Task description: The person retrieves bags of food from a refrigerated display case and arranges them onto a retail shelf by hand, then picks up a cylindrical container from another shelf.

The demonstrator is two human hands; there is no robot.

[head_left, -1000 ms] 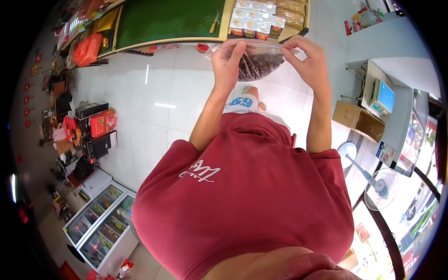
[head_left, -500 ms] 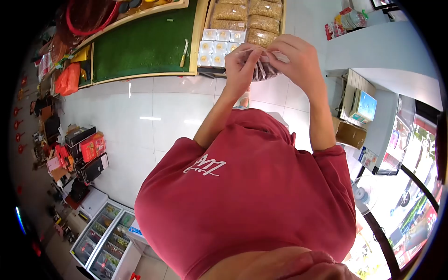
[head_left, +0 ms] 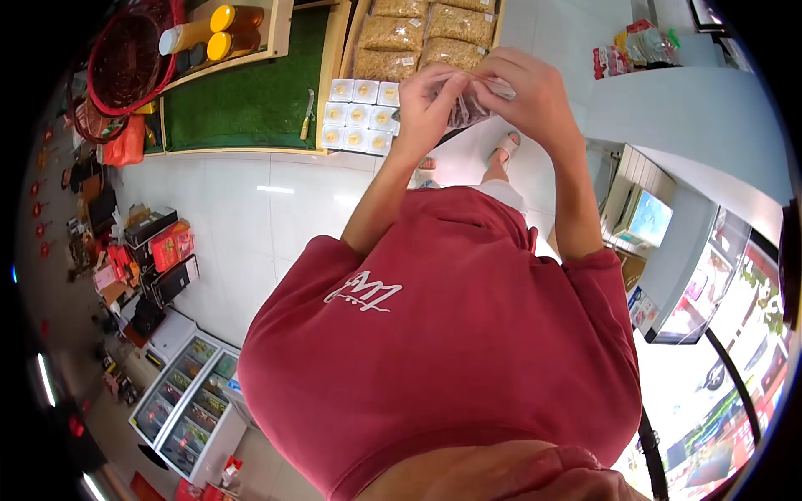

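A clear plastic bag (head_left: 469,110) with dark contents hangs between my two hands at the top of the view. My left hand (head_left: 426,113) pinches the bag's upper edge, thumb against the fingers. On the other side of the edge, my right hand (head_left: 526,90) grips it the same way, close to my left. The fingers of both hands partly cover the bag, so I cannot make out what is inside. Just left of my left hand sit several small white square boxes (head_left: 357,115) with gold marks. Beyond my hands lie packed bags of golden-brown dried goods (head_left: 391,33).
A green-lined display counter (head_left: 225,113) stretches left, with a knife-like tool (head_left: 307,114) on it. Jars with yellow lids (head_left: 230,43) stand on a wooden shelf near a red-rimmed basket (head_left: 138,63). A glass-topped freezer (head_left: 184,401) stands lower left; a pale counter (head_left: 677,104) is at right.
My view has shifted as I move: the counter sits further left and the jars and my sandalled feet show. Both hands still grip the bag's edge.
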